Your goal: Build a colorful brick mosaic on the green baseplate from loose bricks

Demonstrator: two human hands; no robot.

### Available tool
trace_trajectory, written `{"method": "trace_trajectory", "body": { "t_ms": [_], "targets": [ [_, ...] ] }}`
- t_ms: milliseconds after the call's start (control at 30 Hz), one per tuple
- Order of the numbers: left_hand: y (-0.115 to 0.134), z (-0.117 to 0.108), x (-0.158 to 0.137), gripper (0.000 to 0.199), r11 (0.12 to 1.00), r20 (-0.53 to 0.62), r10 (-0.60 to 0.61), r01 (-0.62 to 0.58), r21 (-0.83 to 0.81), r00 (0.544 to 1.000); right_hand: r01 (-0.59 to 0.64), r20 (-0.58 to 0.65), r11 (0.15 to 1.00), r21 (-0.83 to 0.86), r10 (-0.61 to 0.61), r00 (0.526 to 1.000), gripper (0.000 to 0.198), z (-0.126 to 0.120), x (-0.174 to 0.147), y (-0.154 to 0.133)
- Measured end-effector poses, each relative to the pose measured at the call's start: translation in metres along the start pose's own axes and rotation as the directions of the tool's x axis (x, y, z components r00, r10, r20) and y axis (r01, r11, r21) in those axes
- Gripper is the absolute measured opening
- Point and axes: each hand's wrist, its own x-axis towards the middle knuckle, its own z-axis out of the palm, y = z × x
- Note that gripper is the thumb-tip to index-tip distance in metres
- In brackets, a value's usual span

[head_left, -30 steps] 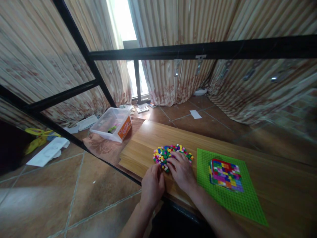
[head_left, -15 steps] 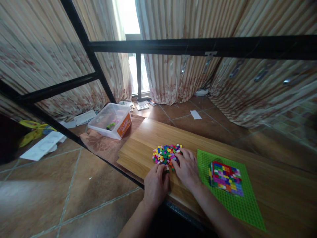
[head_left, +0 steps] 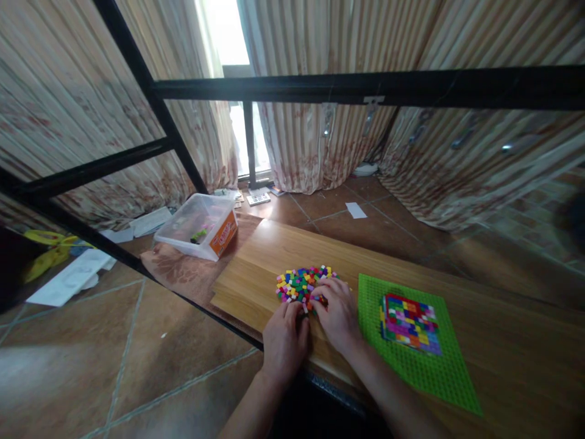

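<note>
A loose pile of small multicoloured building bricks (head_left: 295, 281) lies on the wooden board. At its near edge my left hand (head_left: 284, 342) has thumb and forefinger closed around a small building brick (head_left: 305, 308), light on one side. My right hand (head_left: 337, 310) bends over the pile's right side, its thumb and fingers curled in around a few building bricks (head_left: 322, 300), partly covered by the fingers. To the right, a green baseplate (head_left: 450, 366) carries a block built of many coloured bricks (head_left: 411, 323), with reddish bricks along its far edge.
The wooden board (head_left: 269, 244) runs from centre to right. Left of it, a clear plastic box (head_left: 192, 235) with an orange label stands on a brown cloth (head_left: 171, 268). A black metal frame (head_left: 274, 89) crosses in front of striped curtains (head_left: 301, 146). Papers (head_left: 68, 277) lie on the tiled floor.
My right hand has shifted slightly inward, its fingers drawn closer to the thumb over the bricks. My left hand keeps its pinch. The whole view has shifted slightly.
</note>
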Motion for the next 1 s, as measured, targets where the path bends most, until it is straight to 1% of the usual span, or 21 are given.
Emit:
{"method": "trace_trajectory", "body": {
  "t_ms": [100,167,200,267,333,433,500,567,633,667,733,833,900,1000],
  "targets": [
    [0.0,-0.003,0.0,0.022,0.992,-0.026,-0.036,0.033,-0.125,0.999,-0.051,0.039,0.982,0.18,0.045,0.998,0.007,-0.013,-0.004,-0.008],
    [0.005,-0.008,0.0,0.024,0.958,-0.02,-0.078,0.069,-0.277,0.997,-0.135,0.076,0.93,0.343,0.115,0.99,0.009,-0.024,-0.01,-0.015],
    [0.008,-0.01,-0.001,0.024,0.927,0.005,-0.093,0.088,-0.364,0.996,-0.189,0.099,0.886,0.422,0.163,0.982,0.011,-0.03,-0.013,-0.018],
    [0.019,-0.015,-0.002,0.025,0.84,0.102,-0.091,0.131,-0.527,0.991,-0.302,0.148,0.787,0.539,0.264,0.953,0.014,-0.042,-0.02,-0.023],
    [0.033,-0.02,-0.003,0.024,0.742,0.218,-0.072,0.199,-0.64,0.973,-0.384,0.194,0.711,0.59,0.336,0.922,0.017,-0.053,-0.026,-0.027],
    [0.052,-0.022,-0.006,0.023,0.609,0.35,-0.105,0.339,-0.717,0.931,-0.432,0.216,0.635,0.64,0.391,0.895,0.022,-0.069,-0.035,-0.031],
    [0.062,-0.021,-0.008,0.024,0.529,0.408,-0.136,0.414,-0.741,0.903,-0.45,0.222,0.57,0.687,0.426,0.877,0.028,-0.077,-0.041,-0.031],
    [0.068,-0.018,-0.011,0.024,0.467,0.444,-0.147,0.457,-0.757,0.884,-0.474,0.231,0.496,0.728,0.472,0.85,0.033,-0.082,-0.048,-0.031],
    [0.073,-0.014,-0.015,0.024,0.432,0.456,-0.157,0.476,-0.766,0.876,-0.495,0.242,0.444,0.747,0.512,0.824,0.033,-0.086,-0.055,-0.031],
    [0.075,-0.012,-0.017,0.025,0.427,0.457,-0.164,0.48,-0.767,0.875,-0.502,0.245,0.432,0.749,0.523,0.816,0.032,-0.087,-0.059,-0.031],
    [0.079,-0.008,-0.021,0.025,0.442,0.45,-0.172,0.477,-0.759,0.876,-0.508,0.254,0.441,0.74,0.516,0.818,0.03,-0.089,-0.065,-0.033],
    [0.084,-0.004,-0.027,0.026,0.52,0.417,-0.161,0.436,-0.734,0.894,-0.493,0.24,0.499,0.713,0.487,0.84,0.026,-0.092,-0.072,-0.034],
    [0.084,-0.001,-0.031,0.028,0.578,0.397,-0.125,0.392,-0.716,0.909,-0.481,0.223,0.526,0.701,0.479,0.849,0.026,-0.094,-0.077,-0.034],
    [0.082,0.004,-0.037,0.032,0.632,0.41,-0.073,0.36,-0.686,0.909,-0.481,0.217,0.52,0.706,0.488,0.845,0.025,-0.097,-0.085,-0.032]
  ]
}}
